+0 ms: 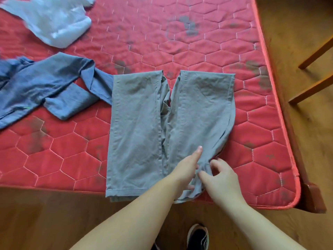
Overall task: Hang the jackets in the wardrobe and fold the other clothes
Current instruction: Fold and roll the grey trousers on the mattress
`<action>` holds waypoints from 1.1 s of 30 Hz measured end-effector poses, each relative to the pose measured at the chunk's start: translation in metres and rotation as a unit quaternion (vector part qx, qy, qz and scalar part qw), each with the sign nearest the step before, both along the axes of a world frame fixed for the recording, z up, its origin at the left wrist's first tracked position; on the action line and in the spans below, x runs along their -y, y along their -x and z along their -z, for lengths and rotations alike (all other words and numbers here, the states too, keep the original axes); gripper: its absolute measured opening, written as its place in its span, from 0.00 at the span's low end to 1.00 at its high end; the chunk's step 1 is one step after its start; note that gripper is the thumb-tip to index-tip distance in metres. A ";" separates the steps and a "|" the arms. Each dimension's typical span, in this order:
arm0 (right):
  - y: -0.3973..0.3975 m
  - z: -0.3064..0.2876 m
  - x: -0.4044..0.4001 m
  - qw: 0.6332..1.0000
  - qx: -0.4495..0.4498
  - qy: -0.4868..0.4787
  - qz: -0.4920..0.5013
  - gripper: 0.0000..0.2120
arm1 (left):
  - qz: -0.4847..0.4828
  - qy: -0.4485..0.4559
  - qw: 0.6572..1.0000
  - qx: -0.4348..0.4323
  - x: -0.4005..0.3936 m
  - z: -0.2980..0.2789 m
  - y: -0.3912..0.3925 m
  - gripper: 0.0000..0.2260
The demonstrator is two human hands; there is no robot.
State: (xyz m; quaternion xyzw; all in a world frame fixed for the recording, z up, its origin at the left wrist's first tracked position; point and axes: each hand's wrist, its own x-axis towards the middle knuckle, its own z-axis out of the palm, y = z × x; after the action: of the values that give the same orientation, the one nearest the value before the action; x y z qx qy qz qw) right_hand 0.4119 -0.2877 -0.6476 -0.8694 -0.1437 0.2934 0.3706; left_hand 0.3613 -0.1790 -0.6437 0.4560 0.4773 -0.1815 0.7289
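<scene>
You're in a home bedroom. Bare red quilted mattress [198, 42] with grey stains sits on a wooden bed frame [313, 197], with loose clothes on it: grey trousers [144, 114], a blue garment [45, 87], a white one [54, 20]. Wood-pattern floor [45, 222]; two wooden furniture legs [313, 53] stand to your right.

Head view, downward over mattress [207, 42]
</scene>
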 end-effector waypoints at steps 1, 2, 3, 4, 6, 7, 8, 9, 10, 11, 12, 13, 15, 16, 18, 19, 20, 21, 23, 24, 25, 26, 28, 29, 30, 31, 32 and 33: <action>0.004 -0.004 -0.016 1.000 0.018 -0.013 -0.021 0.11 | -0.022 0.028 0.999 -0.002 -0.011 -0.004 -0.001 0.22; 0.009 -0.007 -0.032 0.998 0.029 -0.026 -0.042 0.09 | -0.026 0.043 0.999 -0.004 -0.024 -0.007 0.001 0.21; 0.015 -0.007 -0.047 0.997 0.036 -0.037 -0.064 0.05 | -0.022 0.051 0.998 -0.001 -0.038 -0.008 0.004 0.21; 0.022 -0.007 -0.061 0.994 0.041 -0.044 -0.088 0.05 | -0.014 0.049 0.999 0.002 -0.053 -0.007 0.009 0.21; 0.039 -0.005 -0.090 0.990 0.048 -0.046 -0.127 0.10 | -0.011 0.028 1.000 0.004 -0.082 -0.007 0.021 0.17; 0.048 -0.004 -0.103 0.986 0.062 -0.040 -0.150 0.11 | -0.012 0.005 1.000 0.000 -0.098 -0.006 0.029 0.15; 0.059 -0.004 -0.116 0.981 0.082 -0.031 -0.172 0.10 | -0.011 -0.024 1.000 -0.006 -0.113 -0.005 0.039 0.13; 0.071 -0.004 -0.127 0.975 0.103 -0.023 -0.194 0.10 | -0.013 -0.058 0.998 -0.016 -0.125 -0.006 0.050 0.11; 0.085 -0.003 -0.136 0.970 0.119 -0.022 -0.211 0.11 | -0.026 -0.084 0.996 -0.022 -0.137 -0.003 0.065 0.09; 0.100 0.000 -0.143 0.964 0.132 -0.027 -0.228 0.11 | -0.050 -0.098 0.994 -0.024 -0.147 0.000 0.082 0.08; 0.114 0.005 -0.148 0.957 0.147 -0.030 -0.247 0.13 | -0.082 -0.100 0.991 -0.022 -0.155 0.005 0.101 0.08; 0.128 0.009 -0.152 0.949 0.164 -0.034 -0.269 0.15 | -0.118 -0.097 0.988 -0.021 -0.161 0.011 0.119 0.08; 0.152 0.024 -0.154 0.928 0.170 -0.016 -0.330 0.19 | -0.176 -0.096 0.979 -0.040 -0.166 0.028 0.152 0.08; 0.161 0.032 -0.152 0.920 0.153 0.010 -0.361 0.19 | -0.197 -0.093 0.974 -0.055 -0.165 0.040 0.166 0.08; 0.172 0.049 -0.142 0.907 0.115 0.056 -0.402 0.20 | -0.221 -0.079 0.969 -0.077 -0.159 0.063 0.187 0.07; 0.175 0.055 -0.136 0.899 0.112 0.072 -0.417 0.20 | -0.218 -0.078 0.969 -0.086 -0.156 0.072 0.194 0.07; 0.175 0.059 -0.130 0.893 0.118 0.078 -0.428 0.20 | -0.213 -0.082 0.969 -0.090 -0.153 0.080 0.201 0.07; 0.175 0.062 -0.124 0.891 0.128 0.076 -0.428 0.19 | -0.208 -0.092 0.969 -0.092 -0.152 0.088 0.205 0.06; 0.170 0.064 -0.115 0.908 0.126 0.049 -0.397 0.14 | -0.198 -0.125 0.968 -0.092 -0.150 0.096 0.211 0.05; 0.164 0.065 -0.112 0.917 0.126 0.046 -0.375 0.13 | -0.191 -0.142 0.967 -0.095 -0.149 0.096 0.211 0.04; 0.155 0.066 -0.109 0.929 0.138 0.046 -0.341 0.12 | -0.182 -0.160 0.965 -0.095 -0.149 0.096 0.212 0.03; 0.147 0.067 -0.106 0.941 0.149 0.058 -0.299 0.13 | -0.171 -0.175 0.965 -0.093 -0.150 0.095 0.214 0.03; 0.129 0.069 -0.099 0.954 0.182 0.085 -0.223 0.15 | -0.146 -0.195 0.966 -0.087 -0.149 0.091 0.217 0.04; 0.122 0.069 -0.097 0.961 0.183 0.095 -0.183 0.17 | -0.138 -0.205 0.965 -0.086 -0.149 0.089 0.218 0.05; 0.115 0.068 -0.096 0.973 0.163 0.099 -0.129 0.18 | -0.136 -0.217 0.963 -0.084 -0.149 0.089 0.219 0.05; 0.111 0.066 -0.096 0.986 0.116 0.096 -0.066 0.18 | -0.136 -0.231 0.960 -0.084 -0.148 0.090 0.219 0.06; 0.107 0.065 -0.097 0.995 0.048 0.087 0.004 0.17 | -0.138 -0.244 0.956 -0.085 -0.147 0.091 0.220 0.07; 0.104 0.067 -0.096 0.995 -0.019 0.080 0.059 0.15 | -0.141 -0.254 0.953 -0.087 -0.145 0.091 0.221 0.08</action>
State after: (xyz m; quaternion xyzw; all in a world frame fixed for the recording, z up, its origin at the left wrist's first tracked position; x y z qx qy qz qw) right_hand 0.3078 -0.1914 -0.7147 -0.8976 -0.0614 0.2977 0.3193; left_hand 0.1407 -0.0344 -0.7348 0.5366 0.6290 0.0116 0.5624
